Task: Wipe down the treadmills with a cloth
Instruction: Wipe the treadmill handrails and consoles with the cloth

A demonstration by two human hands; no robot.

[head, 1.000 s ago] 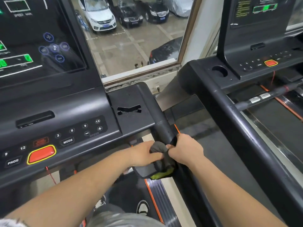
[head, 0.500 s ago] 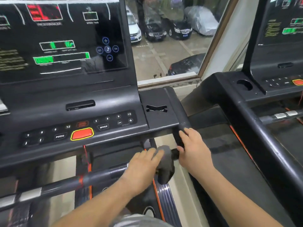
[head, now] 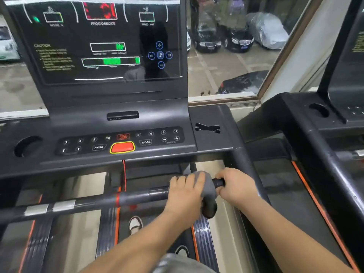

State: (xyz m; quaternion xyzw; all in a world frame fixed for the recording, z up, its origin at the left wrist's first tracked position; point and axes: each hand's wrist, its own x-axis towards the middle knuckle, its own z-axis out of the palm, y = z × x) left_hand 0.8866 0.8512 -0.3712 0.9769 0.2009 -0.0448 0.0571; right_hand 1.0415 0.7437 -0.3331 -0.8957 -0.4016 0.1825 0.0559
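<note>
Cloth [head: 207, 192], soft grey, wraps round crossbar [head: 98, 201] under left hand [head: 187, 196].

Head-worn, wide-angle, single view. Looks forward and down onto console [head: 122, 123] from standing height. Sits close: takes in forearms [head: 137, 247] from bottom edge, left hand [head: 185, 196] with cloth [head: 209, 191] and right hand [head: 236, 186] at crossbar [head: 94, 201] just below frame centre. Reaches window [head: 226, 66] behind console along top. Cuts off neighbouring treadmill [head: 307, 134] at right edge. Bows straight edges toward borders of frame
</note>
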